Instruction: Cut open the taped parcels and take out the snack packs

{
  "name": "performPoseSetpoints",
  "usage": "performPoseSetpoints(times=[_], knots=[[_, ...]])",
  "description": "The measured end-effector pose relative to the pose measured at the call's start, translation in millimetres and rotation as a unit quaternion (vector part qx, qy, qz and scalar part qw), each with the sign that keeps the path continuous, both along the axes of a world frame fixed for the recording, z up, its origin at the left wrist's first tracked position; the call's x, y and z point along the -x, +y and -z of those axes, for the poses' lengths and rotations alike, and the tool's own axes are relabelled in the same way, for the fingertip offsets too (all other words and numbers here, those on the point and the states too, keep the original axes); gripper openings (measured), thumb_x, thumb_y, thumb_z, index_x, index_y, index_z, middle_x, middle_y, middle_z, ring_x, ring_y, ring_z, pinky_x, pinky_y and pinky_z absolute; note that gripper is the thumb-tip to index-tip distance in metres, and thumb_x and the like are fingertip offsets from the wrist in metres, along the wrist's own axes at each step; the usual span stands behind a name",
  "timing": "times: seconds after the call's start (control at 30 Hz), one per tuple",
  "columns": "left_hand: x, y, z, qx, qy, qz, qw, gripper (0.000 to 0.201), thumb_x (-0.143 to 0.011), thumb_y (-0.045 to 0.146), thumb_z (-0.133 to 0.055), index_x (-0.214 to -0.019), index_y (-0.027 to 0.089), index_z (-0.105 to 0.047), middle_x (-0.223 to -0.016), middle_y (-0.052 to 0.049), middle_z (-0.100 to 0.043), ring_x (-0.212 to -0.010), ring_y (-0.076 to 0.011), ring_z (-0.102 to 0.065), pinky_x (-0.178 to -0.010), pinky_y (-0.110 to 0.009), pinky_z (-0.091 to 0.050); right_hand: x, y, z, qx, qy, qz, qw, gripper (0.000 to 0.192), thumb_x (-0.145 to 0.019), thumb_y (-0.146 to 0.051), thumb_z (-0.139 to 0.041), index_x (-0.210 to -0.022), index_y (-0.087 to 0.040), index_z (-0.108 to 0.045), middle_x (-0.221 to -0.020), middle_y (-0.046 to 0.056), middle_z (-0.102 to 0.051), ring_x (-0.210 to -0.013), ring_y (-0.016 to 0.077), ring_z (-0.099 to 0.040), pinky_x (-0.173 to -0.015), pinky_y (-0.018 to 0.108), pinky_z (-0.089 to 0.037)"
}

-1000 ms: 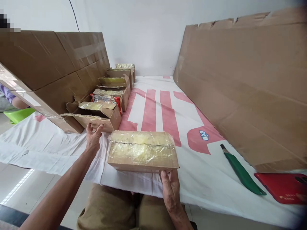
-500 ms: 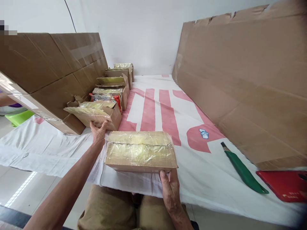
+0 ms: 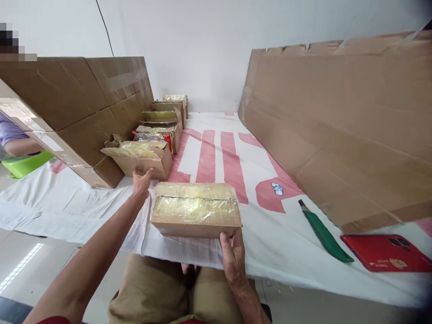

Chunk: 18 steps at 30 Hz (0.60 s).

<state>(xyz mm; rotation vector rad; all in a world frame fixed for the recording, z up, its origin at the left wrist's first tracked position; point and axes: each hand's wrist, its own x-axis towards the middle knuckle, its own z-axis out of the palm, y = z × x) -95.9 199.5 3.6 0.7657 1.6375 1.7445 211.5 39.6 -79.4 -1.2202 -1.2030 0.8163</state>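
Observation:
A small cardboard box wrapped in clear yellowish tape [image 3: 196, 209] lies on the white and pink sheet [image 3: 276, 252] right in front of me. My right hand [image 3: 232, 257] grips its near right corner from below. My left hand [image 3: 141, 183] reaches past the box's left end and touches the front of an open cardboard box [image 3: 141, 158], the nearest in a row of several small boxes running away along the left side. The second box in that row holds red packets [image 3: 153, 137].
A large closed carton [image 3: 67, 108] lies behind the row on the left. A big flat cardboard sheet [image 3: 337, 126] leans at the right. A green utility knife [image 3: 322, 233] and a red phone [image 3: 384, 258] lie near the front right edge. Another person's sleeve [image 3: 13, 135] shows at far left.
My left hand moved from the near edge of the open box to its front face, and that box shifted a little away. The view tilted slightly; my right hand stays on the taped box.

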Motion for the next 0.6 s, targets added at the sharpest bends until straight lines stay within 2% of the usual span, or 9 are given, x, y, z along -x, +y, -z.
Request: performPoseSetpoints(times=[0.07,0.13,0.27,0.37,0.43,0.5,0.53,0.57,0.6], knots=[[-0.6,-28.1,-3.6,0.027,-0.002,0.005,1.000,0.079,-0.067,0.040,-0.087,-0.136,0.023,-0.053,-0.146,-0.018,-0.054,-0.141,-0.0386,-0.051,-0.115,-0.060,-0.043,0.7,-1.1,-2.7,-0.003,0.008,0.003,1.000,0.060,-0.101,-0.055,-0.056,-0.152,-0.025,-0.050,-0.145,0.012,-0.063,-0.134,0.0314,-0.058,-0.114,0.050,-0.044],[-1.8,-59.9,-8.5,0.030,0.002,0.025,0.999,0.073,-0.066,0.044,-0.085,-0.130,0.023,-0.059,-0.147,-0.017,-0.055,-0.142,-0.0386,-0.051,-0.118,-0.058,-0.041,2.0,-2.4,-5.7,-0.018,0.021,0.009,1.000,0.059,-0.101,-0.055,-0.055,-0.152,-0.025,-0.051,-0.146,0.011,-0.063,-0.135,0.0319,-0.057,-0.114,0.050,-0.045],[-15.5,-112.6,-24.1,-0.045,0.042,0.089,0.994,0.059,-0.075,0.049,-0.080,-0.127,0.024,-0.067,-0.141,-0.012,-0.063,-0.139,-0.0340,-0.055,-0.120,-0.051,-0.039,4.3,-2.7,-5.8,-0.036,0.040,0.022,0.998,0.055,-0.102,-0.057,-0.052,-0.144,-0.022,-0.057,-0.137,0.012,-0.066,-0.131,0.0327,-0.060,-0.110,0.050,-0.048],[-36.7,-130.7,-34.9,-0.080,0.084,0.119,0.986,0.055,-0.081,0.049,-0.078,-0.129,0.024,-0.069,-0.140,-0.010,-0.065,-0.137,-0.0331,-0.056,-0.118,-0.048,-0.042,1.6,0.8,-13.1,-0.027,0.040,0.048,0.998,0.055,-0.101,-0.058,-0.051,-0.141,-0.020,-0.059,-0.137,0.014,-0.067,-0.131,0.0326,-0.060,-0.108,0.049,-0.049],[-50.6,-133.9,-38.0,-0.072,0.108,0.128,0.983,0.054,-0.083,0.050,-0.075,-0.130,0.023,-0.070,-0.141,-0.010,-0.065,-0.133,-0.0329,-0.058,-0.115,-0.047,-0.045,-3.3,2.0,-34.3,-0.047,0.055,0.093,0.993,0.052,-0.102,-0.054,-0.051,-0.139,-0.020,-0.060,-0.141,0.014,-0.065,-0.134,0.0330,-0.058,-0.107,0.050,-0.048],[-60.7,-133.9,-36.5,-0.061,0.139,0.133,0.979,0.051,-0.084,0.047,-0.072,-0.129,0.022,-0.070,-0.140,-0.009,-0.066,-0.131,-0.0327,-0.059,-0.115,-0.046,-0.046,-10.4,-2.7,-69.9,-0.093,0.087,0.145,0.981,0.043,-0.100,-0.047,-0.053,-0.134,-0.021,-0.065,-0.140,0.013,-0.066,-0.132,0.0336,-0.061,-0.106,0.052,-0.048],[-63.9,-133.6,-34.2,-0.057,0.152,0.132,0.978,0.050,-0.085,0.045,-0.071,-0.129,0.021,-0.070,-0.138,-0.009,-0.067,-0.131,-0.0324,-0.059,-0.116,-0.045,-0.045,-14.4,-8.6,-90.2,-0.120,0.107,0.158,0.974,0.037,-0.098,-0.044,-0.057,-0.126,-0.023,-0.068,-0.131,0.012,-0.070,-0.124,0.0332,-0.065,-0.104,0.053,-0.049],[-66.1,-133.3,-31.1,-0.054,0.159,0.129,0.977,0.049,-0.085,0.043,-0.070,-0.129,0.021,-0.070,-0.136,-0.009,-0.067,-0.131,-0.0322,-0.059,-0.116,-0.045,-0.045,-18.3,-16.8,-109.6,-0.132,0.117,0.127,0.976,0.031,-0.097,-0.046,-0.060,-0.117,-0.025,-0.072,-0.119,0.010,-0.074,-0.116,0.0325,-0.069,-0.103,0.054,-0.050],[-67.3,-133.2,-27.7,-0.053,0.158,0.122,0.978,0.049,-0.085,0.041,-0.069,-0.129,0.021,-0.069,-0.134,-0.008,-0.068,-0.130,-0.0321,-0.059,-0.117,-0.044,-0.044,-21.9,-27.2,-126.2,-0.116,0.109,0.062,0.985,0.033,-0.097,-0.053,-0.059,-0.109,-0.027,-0.075,-0.111,0.009,-0.075,-0.111,0.0331,-0.070,-0.102,0.057,-0.051]])
